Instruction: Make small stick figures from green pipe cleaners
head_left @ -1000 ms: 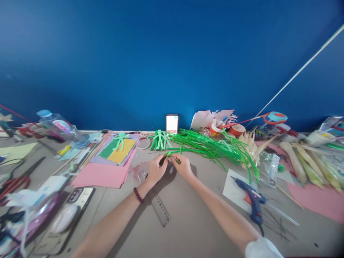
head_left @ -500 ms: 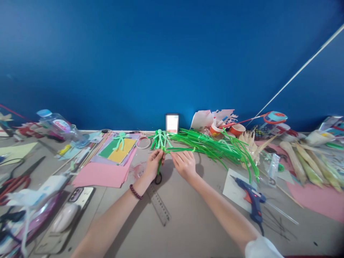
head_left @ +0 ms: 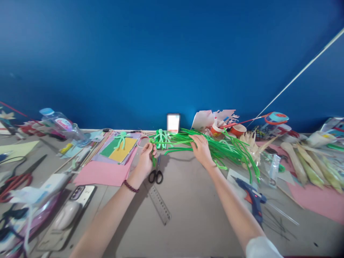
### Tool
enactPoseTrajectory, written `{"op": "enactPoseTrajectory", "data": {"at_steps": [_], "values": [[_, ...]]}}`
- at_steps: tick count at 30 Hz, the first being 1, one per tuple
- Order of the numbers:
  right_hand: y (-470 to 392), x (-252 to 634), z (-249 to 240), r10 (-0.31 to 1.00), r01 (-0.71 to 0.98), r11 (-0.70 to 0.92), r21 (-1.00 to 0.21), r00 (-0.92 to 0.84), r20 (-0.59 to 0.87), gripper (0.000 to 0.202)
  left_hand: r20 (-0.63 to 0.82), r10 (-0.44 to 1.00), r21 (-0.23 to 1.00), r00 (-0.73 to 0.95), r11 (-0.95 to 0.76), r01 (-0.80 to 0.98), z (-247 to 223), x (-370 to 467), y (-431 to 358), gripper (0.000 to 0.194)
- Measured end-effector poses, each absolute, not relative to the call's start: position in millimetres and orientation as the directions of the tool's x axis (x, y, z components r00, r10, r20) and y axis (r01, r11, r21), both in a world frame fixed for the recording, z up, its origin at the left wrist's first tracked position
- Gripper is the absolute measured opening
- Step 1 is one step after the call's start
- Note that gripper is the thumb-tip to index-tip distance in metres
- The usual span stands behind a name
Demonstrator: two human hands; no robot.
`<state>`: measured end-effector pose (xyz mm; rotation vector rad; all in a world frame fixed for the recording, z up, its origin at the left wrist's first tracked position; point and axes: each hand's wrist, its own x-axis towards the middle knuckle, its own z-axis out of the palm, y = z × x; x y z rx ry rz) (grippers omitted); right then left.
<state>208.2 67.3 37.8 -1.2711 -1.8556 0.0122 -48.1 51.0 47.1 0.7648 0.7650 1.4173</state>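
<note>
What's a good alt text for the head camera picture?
A person's left hand and right hand hold a green strand between them over a cluttered table. Behind lie more green strands; scissors and a ruler lie nearer the viewer, a glue gun to the right.

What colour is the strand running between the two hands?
The strand is bright green, seen best in the head view.

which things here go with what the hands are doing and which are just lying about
Seemingly in use:
- green strand, running from left hand to right hand
- green bundle
- perhaps scissors

Apparently lying about:
- phone
- mouse
- bottle
- glue gun
</note>
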Motion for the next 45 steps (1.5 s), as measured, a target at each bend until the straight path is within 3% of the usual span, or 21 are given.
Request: {"op": "enactPoseTrajectory", "data": {"at_steps": [4, 8, 10, 11, 13, 15, 18, 21, 23, 26, 32, 37, 40, 42, 45], "values": [[76.2, 226.7, 35.3, 0.886, 0.557, 0.462, -0.69, -0.254, 0.389, 0.028, 0.024, 0.999, 0.856, -0.028, -0.035, -0.515, 48.2, -52.2, 53.3, 0.029], [59.3, 226.0, 60.9, 0.882, 0.39, 0.392, -0.833, -0.418, 0.22, 0.045, 0.039, 0.993, 0.833, -0.115, -0.095, -0.545, 55.7, -68.2, 61.4, 0.025], [40.5, 223.8, 80.4, 0.881, 0.51, 0.384, -0.769, -0.451, 0.141, 0.041, 0.042, 0.985, 0.802, -0.166, -0.132, -0.582, 62.7, -77.8, 64.7, 0.023], [29.2, 223.3, 90.9, 0.899, 0.62, 0.391, -0.68, -0.417, 0.137, 0.039, 0.05, 0.984, 0.788, -0.173, -0.145, -0.598, 66.7, -81.5, 65.3, 0.022], [4.6, 224.6, 113.2, 0.92, 0.793, 0.388, -0.471, -0.304, 0.246, 0.034, 0.051, 0.984, 0.763, -0.17, -0.148, -0.629, 75.1, -85.3, 64.1, 0.022], [-18.1, 228.9, 135.9, 0.914, 0.867, 0.347, -0.357, -0.227, 0.338, 0.03, 0.052, 0.99, 0.757, -0.128, -0.123, -0.641, 82.3, -83.9, 60.1, 0.023], [-35.4, 239.6, 160.2, 0.965, 0.94, 0.138, -0.313, -0.056, 0.257, 0.028, 0.076, 0.997, 0.748, -0.029, -0.076, -0.659, 88.0, -76.5, 52.9, 0.025], [-22.3, 249.7, 157.4, 0.999, 0.975, -0.033, -0.222, 0.04, 0.028, 0.03, 0.077, 0.996, 0.727, 0.045, -0.025, -0.686, 88.3, -69.5, 47.2, 0.023], [-0.6, 251.7, 140.1, 0.992, 0.971, -0.071, -0.227, 0.045, -0.115, 0.032, 0.087, 0.991, 0.733, 0.105, 0.008, -0.68, 87.8, -65.7, 43.5, 0.023], [34.0, 245.3, 103.8, 0.961, 0.933, -0.061, -0.355, -0.041, -0.273, 0.038, 0.088, 0.976, 0.76, 0.201, 0.065, -0.647, 89.7, -59.0, 35.8, 0.025], [63.2, 220.8, 59.0, 0.987, 0.828, -0.001, -0.561, -0.089, -0.134, 0.021, 0.043, 0.941, 0.821, 0.335, 0.158, -0.549, 89.5, -41.6, 20.8, 0.031], [58.7, 211.8, 76.2, 0.991, 0.593, 0.105, -0.798, -0.131, 0.032, 0.028, -0.02, 0.909, 0.825, 0.415, 0.25, -0.507, 61.4, -26.4, 21.4, 0.034], [53.3, 213.1, 93.7, 0.98, 0.16, 0.129, -0.979, -0.168, 0.102, 0.031, -0.055, 0.916, 0.82, 0.398, 0.269, -0.505, 41.3, -16.1, 21.5, 0.036], [51.4, 217.8, 101.8, 0.982, -0.151, 0.11, -0.982, -0.137, 0.131, 0.029, -0.092, 0.938, 0.818, 0.335, 0.263, -0.512, 31.6, -10.7, 20.2, 0.037], [52.6, 230.9, 106.7, 0.995, -0.345, 0.078, -0.935, -0.03, 0.094, 0.029, -0.123, 0.965, 0.855, 0.23, 0.221, -0.47, 24.6, -6.6, 17.5, 0.037]]}}
